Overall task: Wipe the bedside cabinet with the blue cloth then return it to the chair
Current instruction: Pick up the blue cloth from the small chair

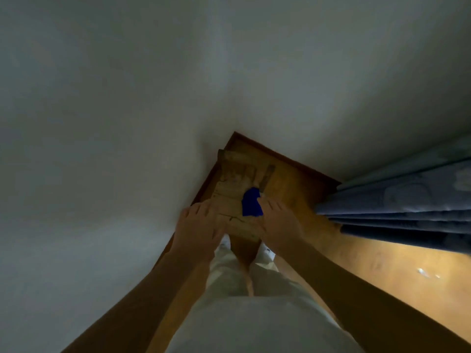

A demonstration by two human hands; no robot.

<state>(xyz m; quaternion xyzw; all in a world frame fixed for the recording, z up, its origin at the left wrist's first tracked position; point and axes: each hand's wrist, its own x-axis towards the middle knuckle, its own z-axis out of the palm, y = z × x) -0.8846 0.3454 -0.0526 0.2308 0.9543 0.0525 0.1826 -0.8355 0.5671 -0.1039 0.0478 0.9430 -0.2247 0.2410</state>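
The blue cloth [251, 202] lies crumpled on the slatted seat of a pale wooden chair [229, 197] that stands in the corner of the room below me. My right hand [279, 221] reaches over the seat with fingers spread, its fingertips at the cloth's right edge, and I see no grip on the cloth. My left hand [197, 225] hovers flat over the seat's left front edge, fingers apart and holding nothing. The bedside cabinet is not in view. The scene is dim and slightly blurred.
A plain wall [102, 149] runs along the left and behind the chair. A blue patterned curtain [397, 200] hangs at the right. Orange-brown wooden floor [369, 271] lies to the right. My pale trousers and shoes show between my arms.
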